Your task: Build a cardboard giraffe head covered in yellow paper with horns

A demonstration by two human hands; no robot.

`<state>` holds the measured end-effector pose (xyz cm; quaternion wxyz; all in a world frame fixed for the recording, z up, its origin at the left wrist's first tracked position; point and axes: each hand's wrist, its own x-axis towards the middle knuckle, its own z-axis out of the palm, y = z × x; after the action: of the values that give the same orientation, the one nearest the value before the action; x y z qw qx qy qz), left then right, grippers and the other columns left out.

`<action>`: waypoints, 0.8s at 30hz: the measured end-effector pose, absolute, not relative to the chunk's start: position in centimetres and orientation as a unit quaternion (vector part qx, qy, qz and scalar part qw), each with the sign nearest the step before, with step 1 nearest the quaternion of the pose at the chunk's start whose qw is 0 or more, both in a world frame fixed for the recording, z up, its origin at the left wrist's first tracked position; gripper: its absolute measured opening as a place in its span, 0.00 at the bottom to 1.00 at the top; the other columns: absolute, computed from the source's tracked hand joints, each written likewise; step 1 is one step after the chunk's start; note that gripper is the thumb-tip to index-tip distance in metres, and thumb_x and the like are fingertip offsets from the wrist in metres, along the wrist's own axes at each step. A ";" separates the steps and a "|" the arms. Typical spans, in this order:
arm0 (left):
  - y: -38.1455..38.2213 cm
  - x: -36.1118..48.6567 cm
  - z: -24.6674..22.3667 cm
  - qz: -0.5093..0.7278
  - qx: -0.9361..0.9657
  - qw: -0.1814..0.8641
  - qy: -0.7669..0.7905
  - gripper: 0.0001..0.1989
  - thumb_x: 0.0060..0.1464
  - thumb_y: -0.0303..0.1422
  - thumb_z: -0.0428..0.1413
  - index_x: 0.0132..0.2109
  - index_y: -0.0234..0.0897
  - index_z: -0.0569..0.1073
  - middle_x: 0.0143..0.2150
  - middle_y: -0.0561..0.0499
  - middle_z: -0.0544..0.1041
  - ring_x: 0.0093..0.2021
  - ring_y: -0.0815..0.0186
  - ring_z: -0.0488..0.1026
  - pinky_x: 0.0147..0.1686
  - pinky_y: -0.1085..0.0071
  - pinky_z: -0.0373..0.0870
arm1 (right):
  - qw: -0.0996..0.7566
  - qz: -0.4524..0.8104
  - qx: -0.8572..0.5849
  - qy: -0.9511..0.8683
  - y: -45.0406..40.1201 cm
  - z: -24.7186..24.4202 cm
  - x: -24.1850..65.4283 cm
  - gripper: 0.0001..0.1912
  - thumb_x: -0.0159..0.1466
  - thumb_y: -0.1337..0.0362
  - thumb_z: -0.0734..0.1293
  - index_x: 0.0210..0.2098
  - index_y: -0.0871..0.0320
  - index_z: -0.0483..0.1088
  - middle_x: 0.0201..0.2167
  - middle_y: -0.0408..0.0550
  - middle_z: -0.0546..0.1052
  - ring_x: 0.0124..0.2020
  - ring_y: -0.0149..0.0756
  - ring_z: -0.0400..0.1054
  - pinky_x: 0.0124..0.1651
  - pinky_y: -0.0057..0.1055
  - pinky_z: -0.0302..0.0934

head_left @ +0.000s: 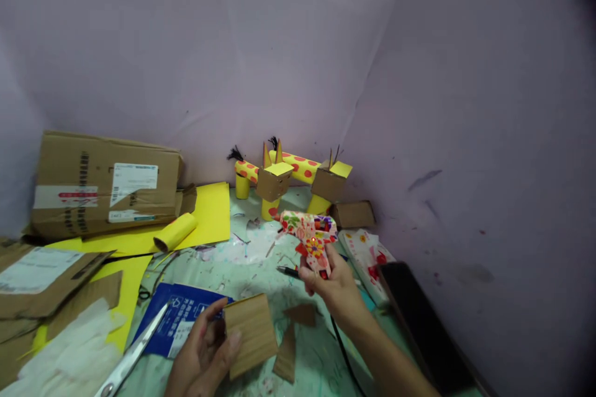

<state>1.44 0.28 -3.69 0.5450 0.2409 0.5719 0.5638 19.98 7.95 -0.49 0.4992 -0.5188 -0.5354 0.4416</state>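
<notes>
My left hand [207, 347] pinches the left edge of a square brown cardboard piece [251, 335], low in the middle of the view. My right hand [333, 282] grips the handle of a flower-patterned glue gun [310, 232], whose nozzle points left, above and to the right of the cardboard. A black cord runs down under my right forearm. Behind the glue gun stand two yellow, orange-spotted animal figures with box heads, one [274, 183] at the middle and one [328, 183] to its right. Cardboard scraps [286, 353] lie beside the held piece.
Scissors [135, 350] rest by a blue packet [162, 310] at the left. Yellow sheets [214, 214], a yellow tube [176, 231] and a large carton [107, 183] lie behind. A pen [288, 272] is near my right hand; a dark phone-like slab [423, 329] sits at the right.
</notes>
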 end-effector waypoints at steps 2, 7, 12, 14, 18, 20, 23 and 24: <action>0.2 1.4 -3.4 0.549 0.242 0.552 0.579 0.35 0.29 0.47 0.65 0.47 0.40 0.66 0.38 0.46 0.79 0.43 0.50 0.74 0.39 0.61 0.73 | 0.504 0.443 -0.523 -0.526 6.8 -0.8 20.1 0.15 0.49 0.62 0.69 0.36 0.56 0.66 0.26 0.42 0.72 0.24 0.33 0.65 0.24 0.26 0.60; 0.0 1.4 -2.4 0.544 0.243 0.545 0.589 0.34 0.29 0.47 0.66 0.46 0.41 0.68 0.38 0.46 0.79 0.46 0.48 0.73 0.42 0.61 0.73 | 0.502 0.466 -0.515 -0.516 5.5 -1.2 20.3 0.15 0.47 0.63 0.70 0.35 0.57 0.68 0.29 0.44 0.75 0.29 0.36 0.68 0.31 0.31 0.63; 0.0 1.3 -2.0 0.544 0.249 0.543 0.589 0.33 0.28 0.44 0.67 0.45 0.41 0.70 0.37 0.46 0.79 0.46 0.46 0.72 0.41 0.60 0.73 | 0.510 0.478 -0.508 -0.504 5.1 -1.3 20.2 0.15 0.46 0.63 0.71 0.33 0.58 0.69 0.27 0.44 0.75 0.28 0.36 0.68 0.30 0.30 0.62; 0.1 1.3 -2.2 0.542 0.252 0.542 0.590 0.32 0.28 0.44 0.67 0.44 0.40 0.70 0.37 0.46 0.79 0.45 0.47 0.73 0.40 0.60 0.73 | 0.517 0.497 -0.489 -0.497 4.9 -1.4 20.1 0.15 0.47 0.60 0.71 0.33 0.57 0.68 0.27 0.44 0.74 0.25 0.33 0.65 0.25 0.27 0.60; 0.2 1.1 -2.8 0.546 0.257 0.542 0.585 0.33 0.29 0.44 0.66 0.45 0.38 0.69 0.37 0.44 0.79 0.41 0.50 0.74 0.40 0.60 0.72 | 0.494 0.571 -0.450 -0.478 4.2 -1.3 20.2 0.18 0.49 0.50 0.69 0.32 0.57 0.67 0.19 0.39 0.68 0.14 0.25 0.53 0.15 0.23 0.47; 0.0 0.9 -2.9 0.549 0.266 0.553 0.568 0.34 0.29 0.42 0.67 0.46 0.36 0.69 0.38 0.42 0.78 0.41 0.50 0.74 0.41 0.60 0.70 | 0.482 0.587 -0.460 -0.460 3.5 -1.1 20.5 0.18 0.53 0.48 0.67 0.30 0.57 0.67 0.14 0.38 0.63 0.14 0.25 0.51 0.15 0.23 0.44; -0.3 0.3 -2.5 0.539 0.284 0.598 0.521 0.35 0.31 0.36 0.66 0.50 0.35 0.68 0.39 0.42 0.77 0.42 0.51 0.74 0.40 0.61 0.70 | 0.464 0.571 -0.483 -0.474 2.8 -0.9 21.3 0.18 0.54 0.51 0.67 0.36 0.58 0.70 0.14 0.39 0.64 0.15 0.27 0.53 0.17 0.23 0.47; -0.3 0.2 -2.3 0.529 0.289 0.608 0.516 0.34 0.34 0.35 0.65 0.52 0.35 0.66 0.39 0.43 0.77 0.42 0.53 0.74 0.38 0.63 0.71 | 0.450 0.559 -0.492 -0.493 2.6 -0.9 21.6 0.18 0.54 0.52 0.67 0.39 0.58 0.70 0.16 0.40 0.66 0.16 0.28 0.55 0.17 0.23 0.49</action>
<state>0.18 -0.33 -2.35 0.6082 0.2890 0.5162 0.5292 21.58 2.64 -0.93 0.4501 -0.4916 -0.4927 0.5594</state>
